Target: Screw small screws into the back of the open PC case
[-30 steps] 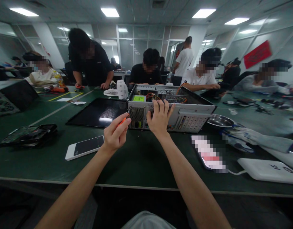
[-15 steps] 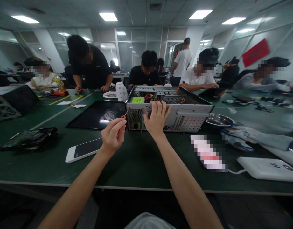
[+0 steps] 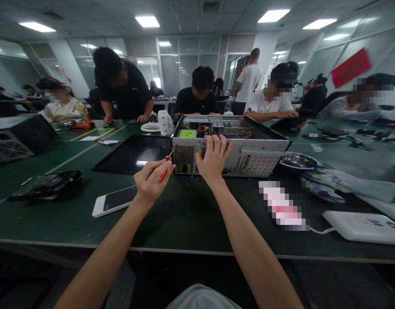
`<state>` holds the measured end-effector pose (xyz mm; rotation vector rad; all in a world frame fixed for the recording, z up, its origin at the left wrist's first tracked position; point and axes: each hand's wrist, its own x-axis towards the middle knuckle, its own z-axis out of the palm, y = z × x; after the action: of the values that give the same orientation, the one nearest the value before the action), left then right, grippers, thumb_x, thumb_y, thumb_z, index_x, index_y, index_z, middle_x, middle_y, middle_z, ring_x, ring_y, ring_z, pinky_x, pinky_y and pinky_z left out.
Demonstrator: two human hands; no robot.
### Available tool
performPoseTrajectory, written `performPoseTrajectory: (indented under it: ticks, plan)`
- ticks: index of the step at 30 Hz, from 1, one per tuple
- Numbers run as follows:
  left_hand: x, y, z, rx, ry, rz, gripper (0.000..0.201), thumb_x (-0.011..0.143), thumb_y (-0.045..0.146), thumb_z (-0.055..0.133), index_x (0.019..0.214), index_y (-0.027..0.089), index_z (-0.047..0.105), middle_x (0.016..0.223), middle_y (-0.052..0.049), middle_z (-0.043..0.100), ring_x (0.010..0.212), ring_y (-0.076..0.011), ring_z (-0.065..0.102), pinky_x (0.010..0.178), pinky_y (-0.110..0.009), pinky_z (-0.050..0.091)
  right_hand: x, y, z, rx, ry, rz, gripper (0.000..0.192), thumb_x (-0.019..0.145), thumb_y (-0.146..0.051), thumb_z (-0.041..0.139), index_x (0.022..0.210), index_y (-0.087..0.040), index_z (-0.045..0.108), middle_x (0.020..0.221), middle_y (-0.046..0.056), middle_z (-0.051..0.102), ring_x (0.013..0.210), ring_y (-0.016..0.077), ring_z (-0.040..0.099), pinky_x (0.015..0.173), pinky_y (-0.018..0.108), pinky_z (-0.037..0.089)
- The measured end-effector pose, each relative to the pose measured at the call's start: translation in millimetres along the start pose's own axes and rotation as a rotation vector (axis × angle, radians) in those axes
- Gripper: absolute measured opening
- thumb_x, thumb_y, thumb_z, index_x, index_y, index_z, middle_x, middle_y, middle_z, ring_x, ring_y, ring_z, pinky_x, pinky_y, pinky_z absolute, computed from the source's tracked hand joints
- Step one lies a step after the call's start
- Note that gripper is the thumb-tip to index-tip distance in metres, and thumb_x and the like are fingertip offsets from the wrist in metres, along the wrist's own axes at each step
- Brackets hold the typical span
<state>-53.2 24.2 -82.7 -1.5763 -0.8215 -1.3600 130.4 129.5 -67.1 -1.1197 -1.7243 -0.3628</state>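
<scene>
An open grey computer case [image 3: 248, 156] lies on its side on the green table [image 3: 191, 214], its rear panel facing me. My right hand [image 3: 213, 161] grips the top edge of that rear panel, fingers curled over it. My left hand [image 3: 152, 180] holds a small orange-handled screwdriver [image 3: 167, 164], whose thin tip points up at the left rear corner of the case by the fan grille. Cables and a green label show inside the case.
A white phone [image 3: 115, 200] lies left of my left hand; a black side panel [image 3: 133, 152] and a black device [image 3: 44, 184] lie further left. A metal bowl [image 3: 297, 162], cloth, another phone and a white box [image 3: 366, 225] sit right. Several people work across the table.
My left hand with the screwdriver dipped slightly away from the case and came back toward its rear corner. My right hand has kept its grip on the case.
</scene>
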Motion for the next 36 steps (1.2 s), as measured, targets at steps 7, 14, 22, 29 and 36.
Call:
performPoseTrajectory:
  ticks: [7, 14, 22, 29, 36]
  plan:
    - [4.0, 6.5, -0.3, 0.037, -0.044, -0.058, 0.013, 0.082, 0.024, 0.075, 0.092, 0.018, 0.07, 0.087, -0.005, 0.068, 0.068, -0.0134, 0.064, 0.057, -0.024, 0.05, 0.2, -1.1, -0.3, 0.004, 0.005, 0.005, 0.048, 0.089, -0.025, 0.05, 0.135, -0.014, 0.057, 0.139, 0.015, 0.058, 0.145, 0.0346, 0.036, 0.126, 0.065, 0.01]
    - [1.0, 5.5, -3.8, 0.074, -0.08, -0.088, 0.02, 0.087, 0.022, 0.061, 0.106, 0.018, 0.065, 0.091, -0.007, 0.069, 0.075, -0.0172, 0.065, 0.059, -0.026, 0.05, -0.2, -0.1, 1.1, -0.001, 0.019, -0.007, 0.048, 0.089, -0.026, 0.05, 0.135, -0.015, 0.058, 0.139, 0.015, 0.059, 0.144, 0.0354, 0.037, 0.125, 0.065, 0.01]
    - [-2.3, 1.5, -3.2, 0.055, -0.041, -0.067, 0.015, 0.092, 0.02, 0.065, 0.106, 0.02, 0.07, 0.094, -0.007, 0.069, 0.07, -0.0129, 0.063, 0.058, -0.023, 0.048, -0.2, 0.1, 0.9, -0.005, 0.008, -0.002, 0.047, 0.09, -0.026, 0.05, 0.135, -0.015, 0.058, 0.14, 0.015, 0.058, 0.145, 0.0357, 0.036, 0.125, 0.066, 0.013]
    - [-3.0, 6.9, -1.4, -0.08, -0.192, 0.003, 0.025, 0.094, 0.015, 0.059, 0.117, 0.021, 0.067, 0.099, -0.007, 0.075, 0.084, -0.0142, 0.071, 0.071, -0.023, 0.056, 1.0, -0.7, -0.2, 0.006, 0.008, 0.002, 0.048, 0.088, -0.025, 0.052, 0.134, -0.014, 0.058, 0.138, 0.016, 0.059, 0.144, 0.035, 0.036, 0.125, 0.065, 0.01]
    - [-4.3, 9.3, -1.0, -0.11, -0.226, -0.048, 0.025, 0.095, 0.018, 0.054, 0.119, 0.018, 0.06, 0.107, -0.012, 0.075, 0.096, -0.0189, 0.073, 0.073, -0.029, 0.059, 0.9, 0.0, 0.4, -0.012, 0.023, -0.006, 0.047, 0.089, -0.026, 0.051, 0.133, -0.014, 0.059, 0.138, 0.015, 0.06, 0.143, 0.0355, 0.038, 0.126, 0.064, 0.01]
